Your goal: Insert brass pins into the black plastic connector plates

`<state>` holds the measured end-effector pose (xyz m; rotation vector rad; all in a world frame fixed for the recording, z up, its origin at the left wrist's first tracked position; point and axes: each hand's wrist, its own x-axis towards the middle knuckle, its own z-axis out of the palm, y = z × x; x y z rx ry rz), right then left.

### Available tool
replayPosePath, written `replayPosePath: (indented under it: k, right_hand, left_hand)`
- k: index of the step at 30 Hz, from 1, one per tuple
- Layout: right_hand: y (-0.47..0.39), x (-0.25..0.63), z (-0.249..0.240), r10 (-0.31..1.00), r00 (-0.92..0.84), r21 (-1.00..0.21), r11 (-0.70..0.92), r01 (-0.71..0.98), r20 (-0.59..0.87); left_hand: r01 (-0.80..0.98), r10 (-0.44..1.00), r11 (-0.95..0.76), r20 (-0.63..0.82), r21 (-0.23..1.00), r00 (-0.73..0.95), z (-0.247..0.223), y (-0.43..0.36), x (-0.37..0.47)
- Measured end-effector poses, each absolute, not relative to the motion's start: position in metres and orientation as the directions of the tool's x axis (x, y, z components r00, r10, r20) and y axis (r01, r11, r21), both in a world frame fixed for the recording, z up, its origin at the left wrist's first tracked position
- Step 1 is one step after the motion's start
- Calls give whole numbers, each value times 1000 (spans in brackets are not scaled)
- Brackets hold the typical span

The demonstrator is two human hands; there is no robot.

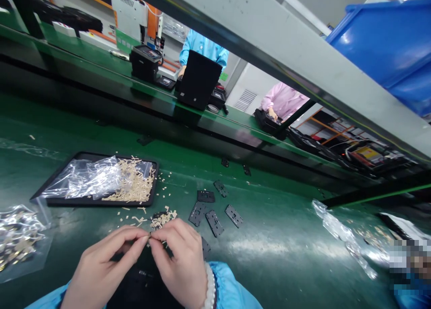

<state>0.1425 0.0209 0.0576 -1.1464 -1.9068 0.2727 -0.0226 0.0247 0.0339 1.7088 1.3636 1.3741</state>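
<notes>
My left hand and my right hand meet fingertip to fingertip above the green bench. Thumb and forefinger of each are pinched together around a tiny dark piece, mostly hidden by the fingers. Just beyond the fingertips lies a small heap of beige strips. Several flat black plastic plates with cut-outs are spread to the right of my right hand. A black tray behind my left hand bears a pile of beige strips and a clear plastic bag.
A clear bag of small metallic parts lies at the left edge. Crumpled clear plastic rests at the right. A grey beam crosses above the bench, with a blue bin upper right. Two people work across the line.
</notes>
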Motion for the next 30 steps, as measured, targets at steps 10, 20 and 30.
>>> replayPosePath:
  k: [10,20,30]
  right_hand:
    - [27,139,60,873,-241,-719,486,497,424]
    - [27,135,61,860,-193,-686,496,532,472]
    - [37,134,57,744,-382,-416,639,647,548]
  left_hand:
    - [380,917,-374,399,846,15,26,23,-33]
    - [396,927,-351,374,849,20,23,21,-33]
    - [600,706,-649,664,468,245,20,28,-52]
